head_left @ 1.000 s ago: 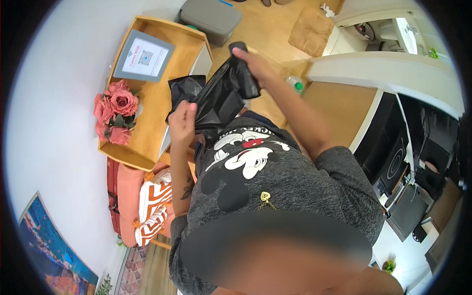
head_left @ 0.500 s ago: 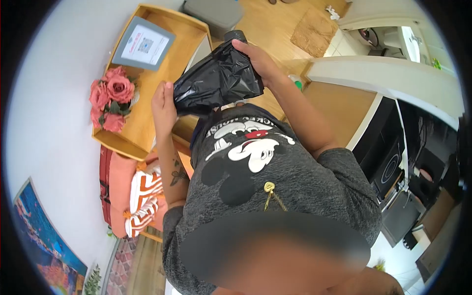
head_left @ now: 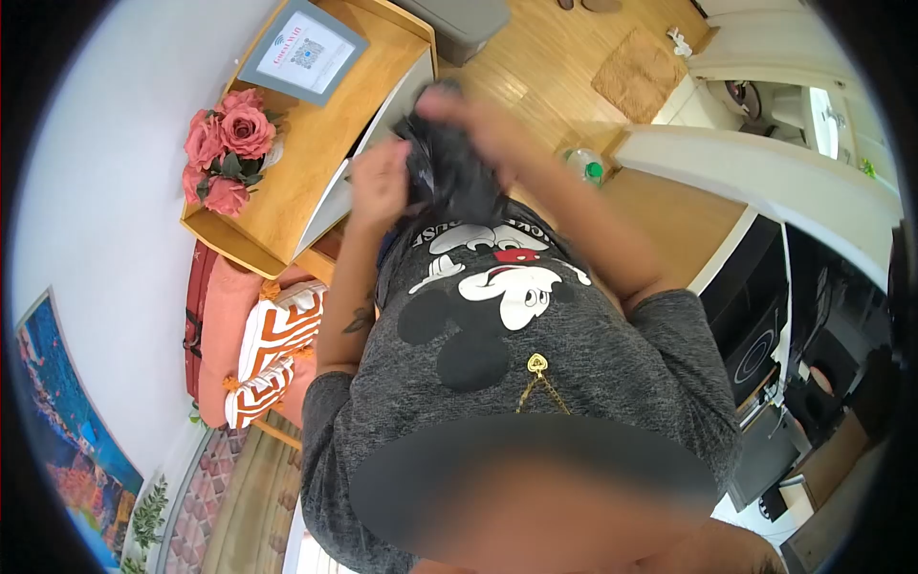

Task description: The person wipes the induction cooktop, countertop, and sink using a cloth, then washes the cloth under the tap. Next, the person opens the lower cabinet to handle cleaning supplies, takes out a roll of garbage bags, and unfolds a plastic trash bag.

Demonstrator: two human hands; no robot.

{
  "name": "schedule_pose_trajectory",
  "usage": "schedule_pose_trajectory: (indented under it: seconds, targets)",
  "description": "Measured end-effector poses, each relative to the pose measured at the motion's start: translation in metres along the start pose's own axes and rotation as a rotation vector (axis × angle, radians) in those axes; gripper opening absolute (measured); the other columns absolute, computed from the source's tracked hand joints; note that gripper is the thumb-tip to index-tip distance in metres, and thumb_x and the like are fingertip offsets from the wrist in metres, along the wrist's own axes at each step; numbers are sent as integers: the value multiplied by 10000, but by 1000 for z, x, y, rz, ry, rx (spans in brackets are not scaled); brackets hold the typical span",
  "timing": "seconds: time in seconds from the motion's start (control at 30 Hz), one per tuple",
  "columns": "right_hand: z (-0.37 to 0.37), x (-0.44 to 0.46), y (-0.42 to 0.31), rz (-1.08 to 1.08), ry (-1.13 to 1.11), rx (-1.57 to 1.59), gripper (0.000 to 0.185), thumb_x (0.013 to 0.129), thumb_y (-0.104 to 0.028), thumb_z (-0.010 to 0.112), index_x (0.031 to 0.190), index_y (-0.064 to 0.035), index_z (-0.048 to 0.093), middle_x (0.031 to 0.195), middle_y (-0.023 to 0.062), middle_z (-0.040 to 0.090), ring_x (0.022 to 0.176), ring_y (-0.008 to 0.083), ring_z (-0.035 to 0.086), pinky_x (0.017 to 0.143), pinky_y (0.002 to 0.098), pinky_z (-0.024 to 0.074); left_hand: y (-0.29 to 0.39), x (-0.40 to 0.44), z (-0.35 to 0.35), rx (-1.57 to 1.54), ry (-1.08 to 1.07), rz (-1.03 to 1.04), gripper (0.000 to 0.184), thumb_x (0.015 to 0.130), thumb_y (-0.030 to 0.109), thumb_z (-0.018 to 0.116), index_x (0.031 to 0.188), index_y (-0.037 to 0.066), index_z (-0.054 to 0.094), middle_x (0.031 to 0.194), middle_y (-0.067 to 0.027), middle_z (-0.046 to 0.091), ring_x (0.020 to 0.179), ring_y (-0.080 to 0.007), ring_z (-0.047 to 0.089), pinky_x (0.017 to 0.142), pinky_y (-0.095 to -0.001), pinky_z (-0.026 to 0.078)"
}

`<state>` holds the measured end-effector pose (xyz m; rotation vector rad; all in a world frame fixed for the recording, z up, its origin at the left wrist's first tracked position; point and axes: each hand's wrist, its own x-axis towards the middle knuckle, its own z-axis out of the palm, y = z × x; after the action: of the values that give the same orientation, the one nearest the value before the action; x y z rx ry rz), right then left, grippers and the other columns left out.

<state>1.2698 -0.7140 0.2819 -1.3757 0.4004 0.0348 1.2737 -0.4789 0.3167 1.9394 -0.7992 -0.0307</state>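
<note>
A black plastic bag [head_left: 454, 172] hangs bunched in front of my waist, smeared by motion. My left hand [head_left: 382, 182] is closed in a fist with its thumb side against the bag's left edge, gripping it. Higher up and to the right, my right hand [head_left: 469, 120] is wrapped round the top of the bag, its fingers blurred. The lower end of the bag reaches the hem of my dark grey shirt [head_left: 593, 344], which has a cartoon mouse print.
At left stands a wooden console [head_left: 316, 143] bearing pink roses [head_left: 229, 143] and a framed QR sign [head_left: 301, 55]. A green-capped bottle [head_left: 588, 170] is at right. Beyond are a grey bin [head_left: 459, 24] and a brown mat [head_left: 639, 77]. A patterned cushion [head_left: 282, 325] lies left.
Both hands have drawn closer together, and the spread bag is now bunched and narrower. My left hand moved right; my right hand shifted slightly left. The view has tilted a little.
</note>
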Motion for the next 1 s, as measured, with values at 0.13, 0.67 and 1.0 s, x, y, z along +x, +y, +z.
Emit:
schedule_pose_trajectory:
  seconds: [0.13,0.67,1.0]
  targets:
    - [-26,-8,-47,277,92,311,240,779,-199,649,857,15,571,701,106,619,550,194,621,540,336,541,13,0,-26,-22,12,-260,373,918,233,475,621,17,409,534,-30,344,505,-127,304,459,-307,288]
    - [-83,26,2,96,404,42,247,680,-187,717,725,14,580,600,66,559,495,158,559,468,315,461,16,2,37,-89,25,-327,401,922,282,470,634,16,385,546,-52,306,550,-127,294,486,-302,287]
    - [-34,-42,-34,147,53,108,190,731,-144,649,793,-14,526,675,79,579,572,141,591,508,265,475,18,5,27,-106,-48,-232,332,900,257,507,685,10,448,556,-58,380,531,-147,352,526,-288,346]
